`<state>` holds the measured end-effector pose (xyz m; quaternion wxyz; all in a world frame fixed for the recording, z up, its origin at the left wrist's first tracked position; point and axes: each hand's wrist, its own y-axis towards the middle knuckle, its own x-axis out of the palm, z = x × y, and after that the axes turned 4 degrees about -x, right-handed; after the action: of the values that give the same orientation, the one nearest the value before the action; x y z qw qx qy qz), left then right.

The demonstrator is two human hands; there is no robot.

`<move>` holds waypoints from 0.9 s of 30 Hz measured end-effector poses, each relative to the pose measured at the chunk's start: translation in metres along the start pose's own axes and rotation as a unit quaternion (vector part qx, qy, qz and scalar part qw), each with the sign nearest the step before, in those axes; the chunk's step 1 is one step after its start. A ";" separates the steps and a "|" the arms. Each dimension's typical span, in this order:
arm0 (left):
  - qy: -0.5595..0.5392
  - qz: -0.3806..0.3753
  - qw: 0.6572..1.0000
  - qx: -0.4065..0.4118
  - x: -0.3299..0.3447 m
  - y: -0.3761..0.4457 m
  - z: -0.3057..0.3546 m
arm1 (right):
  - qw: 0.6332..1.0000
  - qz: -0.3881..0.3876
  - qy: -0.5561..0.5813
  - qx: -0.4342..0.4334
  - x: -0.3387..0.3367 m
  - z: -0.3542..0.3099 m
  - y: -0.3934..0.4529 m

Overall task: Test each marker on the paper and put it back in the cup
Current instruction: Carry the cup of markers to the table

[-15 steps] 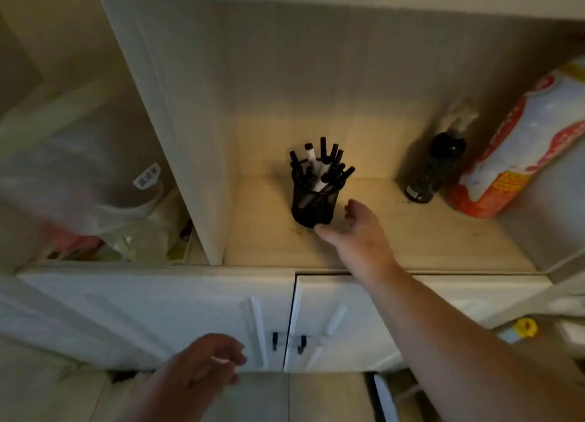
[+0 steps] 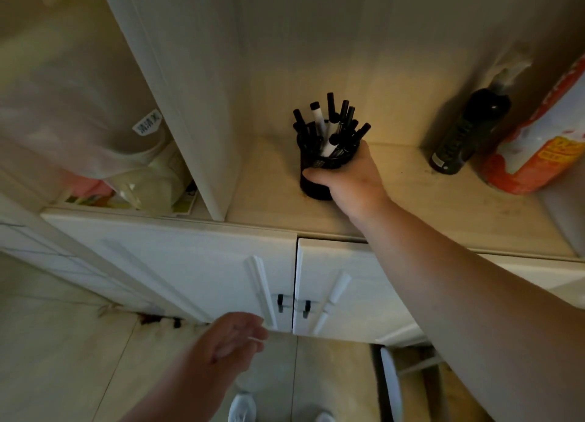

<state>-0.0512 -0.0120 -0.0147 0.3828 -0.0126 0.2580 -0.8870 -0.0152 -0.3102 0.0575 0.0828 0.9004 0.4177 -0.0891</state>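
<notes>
Your right hand (image 2: 351, 178) is wrapped around the black mesh cup (image 2: 318, 181), thumb across its front and fingers around the far side, with the cup standing on the pale wood-grain shelf (image 2: 411, 206) of an open cupboard niche. The markers (image 2: 329, 127) stand bunched in the cup, caps up and fanned outward (most are black, one or two have white barrels). Your left hand (image 2: 232, 342) hangs low in front of the cabinet doors, fingers loosely curled and spread, holding nothing.

The shelf surface is light, a little scuffed and speckled toward the right, lit warmly at the back where it meets the niche wall. To the right of the cup, well apart from it, a dark spray bottle (image 2: 465, 136) stands upright, and just beside that a red-and-white plastic-wrapped pack (image 2: 538, 143) leans at the frame edge. A vertical divider panel (image 2: 177, 98) separates this niche from the left compartment, which is stuffed with translucent plastic bags (image 2: 79, 105), one bearing a small white label.

Below the shelf, two white cabinet doors (image 2: 196, 263) meet at a seam, each with a small dark handle. The floor (image 2: 63, 358) is pale tile, and the toes of white shoes (image 2: 242, 406) show at the bottom edge.
</notes>
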 end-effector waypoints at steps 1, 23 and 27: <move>-0.006 0.007 1.000 0.002 0.002 -0.001 0.000 | 1.000 -0.006 -0.002 -0.004 -0.003 -0.004 -0.006; 0.166 -0.333 0.928 0.021 -0.027 0.121 0.033 | 0.959 0.256 0.004 0.123 -0.014 0.011 -0.199; 0.223 -0.396 0.891 0.009 -0.004 0.118 0.032 | 0.918 0.363 0.032 0.155 0.005 0.015 -0.251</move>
<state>0.0384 -0.0914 -0.0415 -0.0679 0.0875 0.3025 -0.9467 -0.2060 -0.1502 0.0233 -0.0446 0.9941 0.0455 -0.0881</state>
